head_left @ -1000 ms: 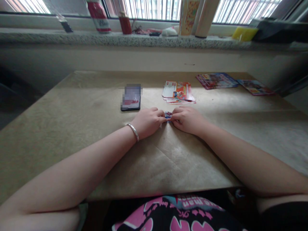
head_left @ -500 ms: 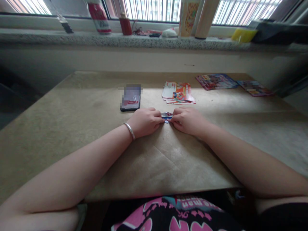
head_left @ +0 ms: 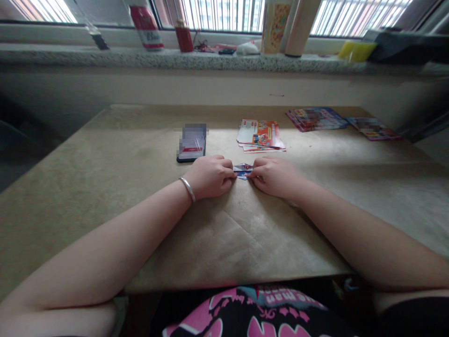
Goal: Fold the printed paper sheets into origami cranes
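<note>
The left hand (head_left: 213,177) is shifted farther from the right hand (head_left: 275,176), more paper (head_left: 242,172) being bared between them on the table (head_left: 210,241), its ends pinched by both, while creasing is seemingly under way and even pressure is probably needed next.

Washed-out daylight entered through the window (head_left: 224,16) beyond the table (head_left: 87,187), brightening a band across its far part, with dim, blurred, stretched surroundings at either side of it.
</note>
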### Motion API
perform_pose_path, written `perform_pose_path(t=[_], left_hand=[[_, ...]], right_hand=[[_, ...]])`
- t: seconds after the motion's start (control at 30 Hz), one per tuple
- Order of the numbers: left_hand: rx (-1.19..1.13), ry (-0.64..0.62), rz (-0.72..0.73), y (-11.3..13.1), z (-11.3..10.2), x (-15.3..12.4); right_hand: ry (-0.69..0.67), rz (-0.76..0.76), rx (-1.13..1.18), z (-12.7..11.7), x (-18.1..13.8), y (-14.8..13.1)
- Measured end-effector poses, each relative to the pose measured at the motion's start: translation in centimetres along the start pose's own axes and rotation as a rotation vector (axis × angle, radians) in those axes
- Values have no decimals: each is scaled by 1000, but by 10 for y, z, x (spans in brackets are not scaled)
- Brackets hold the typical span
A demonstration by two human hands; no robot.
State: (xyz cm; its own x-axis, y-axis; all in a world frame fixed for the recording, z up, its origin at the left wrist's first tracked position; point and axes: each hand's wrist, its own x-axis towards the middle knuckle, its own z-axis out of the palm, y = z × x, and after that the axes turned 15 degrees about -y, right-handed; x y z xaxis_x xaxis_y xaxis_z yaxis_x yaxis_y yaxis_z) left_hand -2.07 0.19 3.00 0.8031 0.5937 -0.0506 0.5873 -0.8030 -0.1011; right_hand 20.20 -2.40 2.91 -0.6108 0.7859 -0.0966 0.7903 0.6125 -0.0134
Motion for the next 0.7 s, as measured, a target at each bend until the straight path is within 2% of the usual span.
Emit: perform_pose_path(t=[0.13, 0.27, 0.7], left_hand=[[109, -16, 79, -5, -3, 0], [176, -31, 79, 0, -6, 1], [135, -37, 55, -1, -2, 2]], right_hand=[[0, 0, 12, 0, 1, 1], [-6, 6, 21, -2, 1, 1], [-39, 18, 100, -5, -3, 12]])
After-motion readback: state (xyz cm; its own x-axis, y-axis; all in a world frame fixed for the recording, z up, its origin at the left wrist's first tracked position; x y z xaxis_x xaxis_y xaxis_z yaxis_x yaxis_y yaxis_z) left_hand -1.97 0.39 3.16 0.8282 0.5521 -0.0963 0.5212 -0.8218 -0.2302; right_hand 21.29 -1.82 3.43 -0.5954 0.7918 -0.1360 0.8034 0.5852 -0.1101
